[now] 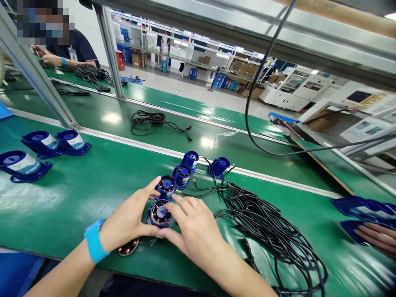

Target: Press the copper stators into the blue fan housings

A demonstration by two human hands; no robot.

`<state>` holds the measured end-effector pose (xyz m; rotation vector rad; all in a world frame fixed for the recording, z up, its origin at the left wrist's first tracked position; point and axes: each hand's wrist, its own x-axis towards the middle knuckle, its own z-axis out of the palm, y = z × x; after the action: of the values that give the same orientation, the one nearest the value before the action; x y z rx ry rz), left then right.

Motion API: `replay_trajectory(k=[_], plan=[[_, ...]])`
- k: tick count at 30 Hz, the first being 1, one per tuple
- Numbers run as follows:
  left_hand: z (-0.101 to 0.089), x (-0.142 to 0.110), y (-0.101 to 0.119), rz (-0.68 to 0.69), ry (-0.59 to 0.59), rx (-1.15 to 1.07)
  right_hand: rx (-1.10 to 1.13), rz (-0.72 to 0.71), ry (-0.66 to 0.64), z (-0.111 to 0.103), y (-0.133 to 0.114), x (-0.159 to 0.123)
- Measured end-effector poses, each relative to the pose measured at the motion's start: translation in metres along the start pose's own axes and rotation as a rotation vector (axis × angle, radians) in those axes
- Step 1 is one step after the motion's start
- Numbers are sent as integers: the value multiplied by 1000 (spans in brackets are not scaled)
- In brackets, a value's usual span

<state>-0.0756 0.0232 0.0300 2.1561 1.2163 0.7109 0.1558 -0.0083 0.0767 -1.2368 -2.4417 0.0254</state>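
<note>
A small blue motor housing (161, 212) with copper windings showing in its top stands between my hands. My left hand (128, 214), with a blue wrist strap (95, 241), curls around its left side, thumb at the near edge. My right hand (198, 225) grips it from the right, its fingertips on the rim and its thumb low in front. Just behind is a second blue housing (167, 186), close to my left fingertips. Under my left wrist, a round copper-wound part (128, 248) lies partly hidden on the green mat (77, 198).
More wired blue housings (183, 174) stand behind, joined to a heap of black cable (262, 218) at right. Labelled blue housings (72, 142) sit at left. Another person's hand (377, 237) touches blue parts at far right. A black cable (247, 103) hangs ahead.
</note>
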Motion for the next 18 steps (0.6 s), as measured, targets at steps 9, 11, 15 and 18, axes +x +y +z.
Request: replay_trajectory(k=[9, 11, 15, 18], plan=[[-24, -33, -16, -138, 41, -28, 191, 16, 115, 66, -2, 12], [-48, -34, -21, -212, 191, 66, 276, -38, 264, 67, -1, 12], [-121, -32, -51, -498, 658, 514, 242, -57, 285, 70, 6, 10], [-168, -31, -91, -712, 845, 547, 115, -26, 182, 70, 7, 10]])
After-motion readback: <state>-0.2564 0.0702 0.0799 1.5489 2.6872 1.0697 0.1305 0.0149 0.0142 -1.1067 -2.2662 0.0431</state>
